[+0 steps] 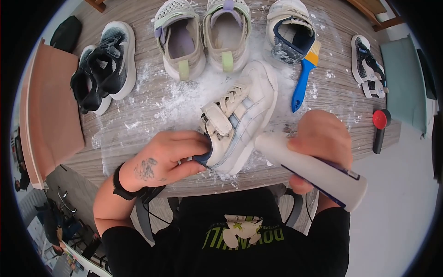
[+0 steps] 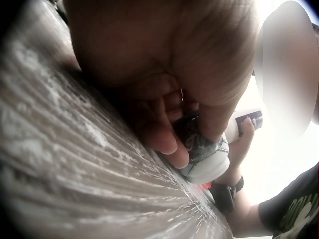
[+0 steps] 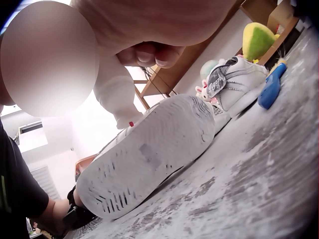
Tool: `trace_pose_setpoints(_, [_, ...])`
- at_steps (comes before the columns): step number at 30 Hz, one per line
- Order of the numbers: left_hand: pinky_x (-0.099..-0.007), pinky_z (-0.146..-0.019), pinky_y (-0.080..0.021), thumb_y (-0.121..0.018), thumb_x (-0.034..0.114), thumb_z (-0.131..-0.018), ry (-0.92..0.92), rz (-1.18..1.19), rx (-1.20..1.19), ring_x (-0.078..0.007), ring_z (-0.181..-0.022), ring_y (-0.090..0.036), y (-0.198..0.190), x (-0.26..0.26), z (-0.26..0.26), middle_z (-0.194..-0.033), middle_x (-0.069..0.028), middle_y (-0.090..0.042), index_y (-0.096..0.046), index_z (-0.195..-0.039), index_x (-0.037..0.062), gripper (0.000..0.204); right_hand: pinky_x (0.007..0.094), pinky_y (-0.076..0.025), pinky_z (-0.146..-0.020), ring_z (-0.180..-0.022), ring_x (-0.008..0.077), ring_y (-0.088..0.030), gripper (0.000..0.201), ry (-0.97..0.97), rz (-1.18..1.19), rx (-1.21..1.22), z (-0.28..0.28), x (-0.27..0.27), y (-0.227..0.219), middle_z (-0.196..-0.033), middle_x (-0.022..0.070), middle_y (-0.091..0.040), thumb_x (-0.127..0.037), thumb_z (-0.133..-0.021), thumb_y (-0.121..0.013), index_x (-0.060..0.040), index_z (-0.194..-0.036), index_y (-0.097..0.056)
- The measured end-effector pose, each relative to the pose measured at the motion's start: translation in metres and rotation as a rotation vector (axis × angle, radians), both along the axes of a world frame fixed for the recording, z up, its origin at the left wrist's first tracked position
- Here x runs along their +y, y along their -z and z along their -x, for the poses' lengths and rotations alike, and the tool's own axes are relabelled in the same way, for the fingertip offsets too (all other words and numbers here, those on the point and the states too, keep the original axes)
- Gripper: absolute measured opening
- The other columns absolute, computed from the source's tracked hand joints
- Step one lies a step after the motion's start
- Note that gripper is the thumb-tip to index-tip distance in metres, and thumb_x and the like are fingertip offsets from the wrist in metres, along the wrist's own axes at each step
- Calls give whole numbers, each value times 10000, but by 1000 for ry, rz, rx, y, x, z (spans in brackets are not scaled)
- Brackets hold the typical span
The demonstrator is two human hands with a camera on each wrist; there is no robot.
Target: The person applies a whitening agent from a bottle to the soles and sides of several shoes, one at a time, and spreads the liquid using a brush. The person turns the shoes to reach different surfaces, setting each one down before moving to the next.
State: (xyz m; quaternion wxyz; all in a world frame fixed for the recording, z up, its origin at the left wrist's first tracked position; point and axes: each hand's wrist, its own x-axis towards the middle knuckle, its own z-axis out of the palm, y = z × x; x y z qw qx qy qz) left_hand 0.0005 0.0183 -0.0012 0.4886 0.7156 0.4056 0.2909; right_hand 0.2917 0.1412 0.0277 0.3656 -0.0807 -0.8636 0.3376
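Note:
My left hand point(image 1: 161, 154) grips the heel collar of a pale sneaker point(image 1: 247, 120) dusted with white powder, its fingers inside the opening and the thumb outside. The sneaker lies tilted on the table, toe pointing away; the right wrist view shows its patterned sole point(image 3: 149, 154). In the left wrist view the dark heel patch point(image 2: 197, 137) shows between thumb and fingers. Wrapped round a white plastic bottle point(image 1: 307, 173) is my right hand point(image 1: 325, 138). The bottle leans with its narrow top end close beside the sneaker's side.
White powder point(image 1: 180, 99) is spread over the wooden table. Behind the sneaker stand a pair of pale shoes with green tabs point(image 1: 226, 62), another white sneaker point(image 1: 288, 30) and a blue-handled brush point(image 1: 302, 85). Black shoes point(image 1: 122, 64) lie left; small sandals point(image 1: 369, 67) and a red scoop point(image 1: 380, 119) lie right.

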Motion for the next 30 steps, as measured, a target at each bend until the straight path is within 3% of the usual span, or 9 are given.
trace_pose_setpoints(2, [-370, -735, -525, -749, 35, -791, -4, 2, -3, -364, -874, -648, 0, 0, 0, -1004, -162, -647, -629, -1017, -25, 263, 355, -406, -488, -502, 226, -544, 471, -58, -44, 7, 1, 2, 1, -649, 62, -623, -473, -818, -775, -31, -929, -658])
trace_pose_setpoints(7, [-376, -746, -525, -749, 35, -790, -9, 17, -12, -373, -890, -650, -1, 0, 0, -1003, -168, -649, -632, -1014, -25, 260, 366, -412, -508, -537, 241, -547, 489, -105, -52, -21, 5, 3, 1, -669, 64, -627, -452, -794, -803, -7, -940, -664])
trace_pose_setpoints(10, [-377, -744, -525, -750, 37, -791, -2, 13, -16, -372, -889, -651, -1, 0, 1, -1003, -169, -650, -631, -1014, -25, 260, 342, -384, -504, -548, 222, -528, 417, -87, -7, 9, 8, -4, -4, -670, 40, -591, -303, -702, -844, -29, -975, -689])
trace_pose_setpoints(12, [-377, -744, -525, -750, 38, -792, 1, 4, -19, -371, -887, -651, 0, 1, 1, -1002, -168, -650, -631, -1013, -25, 258, 341, -387, -517, -568, 220, -527, 414, -116, 12, -23, 7, -5, -7, -698, 47, -593, -291, -699, -846, -34, -982, -686])
trace_pose_setpoints(14, [-377, -743, -525, -749, 39, -793, 1, 5, -16, -369, -886, -652, 1, 0, 1, -1001, -168, -650, -631, -1012, -24, 256, 363, -423, -553, -605, 237, -543, 450, -188, -9, -118, 0, -2, -8, -762, 84, -634, -411, -788, -810, -26, -963, -656])
trace_pose_setpoints(20, [-377, -737, -524, -748, 37, -791, -5, -6, -20, -366, -882, -651, 1, 0, 0, -1000, -166, -650, -630, -1010, -20, 255, 349, -416, -567, -614, 233, -544, 428, -181, -53, -90, 5, -5, -7, -687, 46, -605, -363, -762, -835, -40, -982, -662])
trace_pose_setpoints(24, [-376, -737, -523, -749, 33, -788, -5, 13, -15, -366, -881, -651, 0, 0, 0, -996, -163, -649, -629, -1012, -19, 259, 285, -309, -426, -510, 161, -464, 372, -198, -93, 35, 14, -7, 6, -634, -4, -470, -195, -643, -790, -21, -965, -726])
trace_pose_setpoints(30, [-375, -738, -524, -752, 33, -783, -9, 9, -19, -365, -876, -652, -1, 0, -1, -985, -162, -647, -631, -1012, -22, 264, 281, -307, -426, -512, 153, -457, 396, -255, -65, 30, 14, -9, 10, -634, -7, -467, -147, -584, -707, -17, -958, -727])
